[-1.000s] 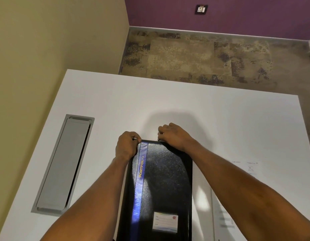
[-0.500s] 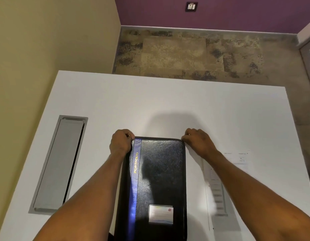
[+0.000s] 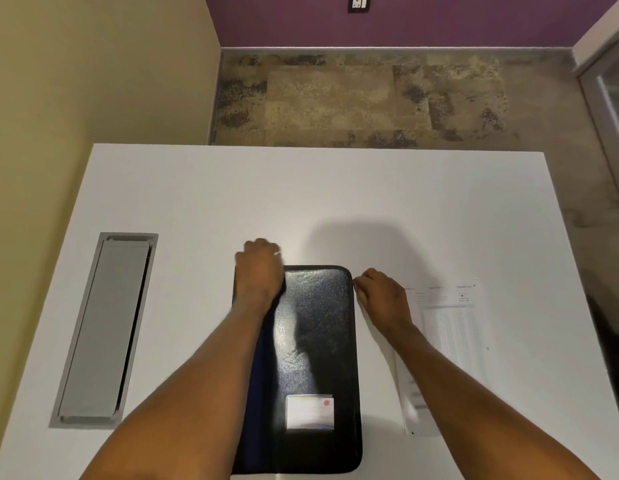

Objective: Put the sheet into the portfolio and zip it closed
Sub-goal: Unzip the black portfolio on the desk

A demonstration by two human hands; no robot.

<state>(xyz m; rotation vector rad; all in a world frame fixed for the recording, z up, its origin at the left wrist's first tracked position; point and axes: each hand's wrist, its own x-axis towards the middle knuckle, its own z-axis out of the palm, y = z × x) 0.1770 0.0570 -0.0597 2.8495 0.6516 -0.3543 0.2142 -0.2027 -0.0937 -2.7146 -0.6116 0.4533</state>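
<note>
A black portfolio (image 3: 315, 341) with a blue stripe down its left side lies closed and flat on the white table (image 3: 301, 195), with a white label card (image 3: 310, 412) near its front end. My left hand (image 3: 259, 268) lies curled over its far left corner, pressing on it and hiding the stripe's top. My right hand (image 3: 381, 296) is at the far right corner, with fingertips pinched against the zipper edge. The pull itself is hidden by the fingers. The printed white sheet (image 3: 450, 327) lies flat on the table right of the portfolio, partly under my right forearm.
A long grey cable hatch (image 3: 103, 330) is set into the table at the left. A yellow wall runs along the left side. Beyond the table's far edge there is mottled carpet (image 3: 353, 98) and a purple wall.
My right hand slid along the portfolio's far edge from the middle to the right corner. My left hand moved from beside the far left corner onto it.
</note>
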